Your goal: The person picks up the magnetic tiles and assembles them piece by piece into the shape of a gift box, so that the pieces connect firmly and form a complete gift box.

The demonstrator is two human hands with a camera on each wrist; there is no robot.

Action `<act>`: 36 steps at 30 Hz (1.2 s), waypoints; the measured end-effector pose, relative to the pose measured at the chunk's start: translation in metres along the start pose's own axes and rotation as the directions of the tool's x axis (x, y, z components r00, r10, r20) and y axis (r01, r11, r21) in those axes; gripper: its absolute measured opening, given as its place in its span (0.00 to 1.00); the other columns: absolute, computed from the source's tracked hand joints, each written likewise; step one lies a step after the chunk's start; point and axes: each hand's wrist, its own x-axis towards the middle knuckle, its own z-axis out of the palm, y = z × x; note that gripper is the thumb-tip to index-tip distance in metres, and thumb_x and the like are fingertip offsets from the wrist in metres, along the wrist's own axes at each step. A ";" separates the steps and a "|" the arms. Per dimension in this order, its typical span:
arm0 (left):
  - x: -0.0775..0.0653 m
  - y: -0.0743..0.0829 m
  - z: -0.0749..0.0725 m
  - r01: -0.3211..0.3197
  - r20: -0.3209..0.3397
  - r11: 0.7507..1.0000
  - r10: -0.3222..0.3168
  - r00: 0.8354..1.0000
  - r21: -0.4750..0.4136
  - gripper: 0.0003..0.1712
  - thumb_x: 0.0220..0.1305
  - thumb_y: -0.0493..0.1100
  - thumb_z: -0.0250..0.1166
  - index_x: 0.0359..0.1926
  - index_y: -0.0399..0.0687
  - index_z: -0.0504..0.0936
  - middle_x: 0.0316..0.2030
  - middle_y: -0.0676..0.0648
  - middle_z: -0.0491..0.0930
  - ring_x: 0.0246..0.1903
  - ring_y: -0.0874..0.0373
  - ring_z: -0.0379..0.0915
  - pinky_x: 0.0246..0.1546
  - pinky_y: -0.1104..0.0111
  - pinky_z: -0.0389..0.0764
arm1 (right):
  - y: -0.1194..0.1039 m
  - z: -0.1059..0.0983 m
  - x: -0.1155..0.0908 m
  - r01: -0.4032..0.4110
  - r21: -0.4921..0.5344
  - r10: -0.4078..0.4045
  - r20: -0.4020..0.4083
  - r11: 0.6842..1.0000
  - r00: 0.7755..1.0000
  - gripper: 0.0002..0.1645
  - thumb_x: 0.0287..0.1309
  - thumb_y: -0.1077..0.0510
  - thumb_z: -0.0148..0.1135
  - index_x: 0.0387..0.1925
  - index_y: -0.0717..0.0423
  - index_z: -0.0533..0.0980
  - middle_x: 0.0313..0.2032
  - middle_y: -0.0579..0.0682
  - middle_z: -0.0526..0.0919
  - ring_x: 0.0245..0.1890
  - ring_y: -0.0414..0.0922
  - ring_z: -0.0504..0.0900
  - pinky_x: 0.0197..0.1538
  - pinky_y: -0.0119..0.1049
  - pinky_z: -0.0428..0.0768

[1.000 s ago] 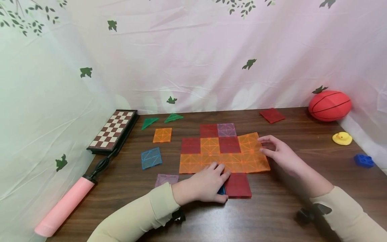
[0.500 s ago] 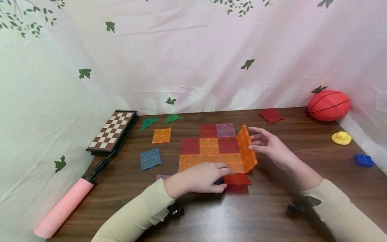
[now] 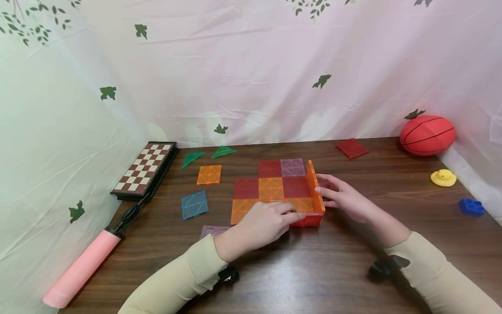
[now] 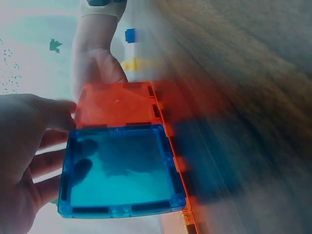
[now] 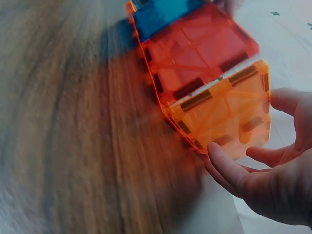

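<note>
In the head view, orange, red and purple magnetic tiles lie joined flat on the table, including an orange square point(image 3: 270, 189) and a purple square point(image 3: 292, 167). Along their right side an orange tile wall point(image 3: 312, 185) stands upright; a red tile point(image 4: 117, 105) and a blue tile point(image 4: 122, 170) form a raised wall at the front. My left hand point(image 3: 270, 220) pinches the blue tile's upper edge, fingertips showing through from behind. My right hand point(image 3: 347, 196) touches the orange wall's outer face with spread fingers. The left hand hides part of the sheet in the head view.
Loose tiles lie around: an orange square point(image 3: 209, 174), a blue square point(image 3: 195, 204), a purple one point(image 3: 213, 231), green triangles and a red square point(image 3: 352, 148). A chessboard point(image 3: 145, 170) and pink pump point(image 3: 84, 266) stand left; a red ball point(image 3: 427, 135), yellow duck point(image 3: 443, 177) and blue brick point(image 3: 472, 207) right.
The orange tiles on the right have been folded from flat to upright by the right hand. The front red and blue tiles have swung up under the left hand.
</note>
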 end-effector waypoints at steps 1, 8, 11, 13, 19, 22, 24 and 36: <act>0.000 0.000 0.000 0.009 -0.006 1.000 -0.009 1.000 0.002 0.20 0.67 0.39 0.66 0.59 0.57 0.86 0.46 0.54 0.84 0.45 0.62 0.82 0.26 0.73 0.80 | 0.000 0.001 0.000 0.000 -0.001 0.000 0.002 1.000 1.000 0.42 0.75 0.49 0.56 0.79 0.61 0.50 0.73 0.68 0.58 0.66 0.63 0.69 0.56 0.41 0.80; -0.001 -0.003 -0.001 0.124 -0.005 0.983 -0.126 0.992 -0.136 0.20 0.67 0.42 0.66 0.60 0.54 0.84 0.49 0.53 0.84 0.46 0.61 0.82 0.30 0.72 0.80 | -0.002 0.007 -0.002 0.018 0.010 -0.019 0.023 1.000 1.000 0.41 0.77 0.49 0.52 0.78 0.63 0.50 0.73 0.69 0.57 0.68 0.67 0.66 0.57 0.43 0.80; -0.007 -0.011 -0.008 0.310 0.022 0.895 -0.320 0.947 -0.320 0.21 0.70 0.43 0.63 0.62 0.48 0.81 0.55 0.50 0.82 0.53 0.56 0.79 0.46 0.64 0.82 | -0.003 0.009 -0.003 0.013 0.016 -0.013 0.030 1.000 0.999 0.41 0.77 0.48 0.51 0.79 0.63 0.48 0.73 0.69 0.57 0.68 0.67 0.65 0.57 0.42 0.80; -0.015 -0.021 -0.015 0.460 0.050 0.770 -0.491 0.870 -0.443 0.23 0.70 0.44 0.63 0.64 0.45 0.79 0.58 0.47 0.81 0.57 0.53 0.77 0.54 0.59 0.79 | -0.003 0.010 -0.002 0.005 0.023 -0.006 0.031 1.000 0.999 0.42 0.77 0.48 0.51 0.79 0.63 0.48 0.73 0.69 0.56 0.68 0.66 0.65 0.57 0.41 0.80; -0.045 -0.055 -0.022 0.748 0.255 0.302 -0.810 0.529 -0.591 0.29 0.77 0.51 0.57 0.72 0.44 0.69 0.64 0.39 0.75 0.60 0.44 0.74 0.59 0.48 0.75 | -0.003 0.011 -0.002 -0.002 0.045 0.001 0.023 0.999 1.000 0.42 0.78 0.48 0.50 0.79 0.62 0.46 0.73 0.69 0.56 0.68 0.66 0.65 0.57 0.42 0.80; -0.057 -0.065 -0.016 0.804 0.388 0.144 -0.818 0.425 -0.577 0.33 0.78 0.54 0.53 0.76 0.43 0.62 0.69 0.36 0.68 0.66 0.40 0.67 0.65 0.45 0.67 | -0.002 0.011 -0.003 -0.003 0.039 0.003 0.017 0.999 1.000 0.42 0.78 0.48 0.50 0.79 0.62 0.46 0.74 0.69 0.55 0.68 0.66 0.64 0.57 0.43 0.80; -0.061 -0.068 -0.012 0.809 0.440 0.074 -0.809 0.391 -0.583 0.35 0.78 0.54 0.51 0.77 0.41 0.60 0.71 0.34 0.65 0.69 0.38 0.63 0.67 0.44 0.64 | -0.002 0.011 -0.004 0.000 0.037 0.000 0.017 0.999 1.000 0.42 0.78 0.48 0.50 0.79 0.62 0.46 0.74 0.69 0.55 0.68 0.66 0.64 0.57 0.43 0.80; -0.067 -0.071 -0.011 0.588 0.518 -0.251 -0.784 0.343 -0.769 0.28 0.80 0.46 0.48 0.73 0.37 0.65 0.70 0.33 0.65 0.67 0.36 0.63 0.66 0.42 0.66 | -0.002 0.011 -0.002 -0.002 0.050 0.001 0.018 0.999 1.000 0.42 0.78 0.48 0.49 0.79 0.62 0.46 0.74 0.69 0.55 0.68 0.66 0.65 0.56 0.40 0.80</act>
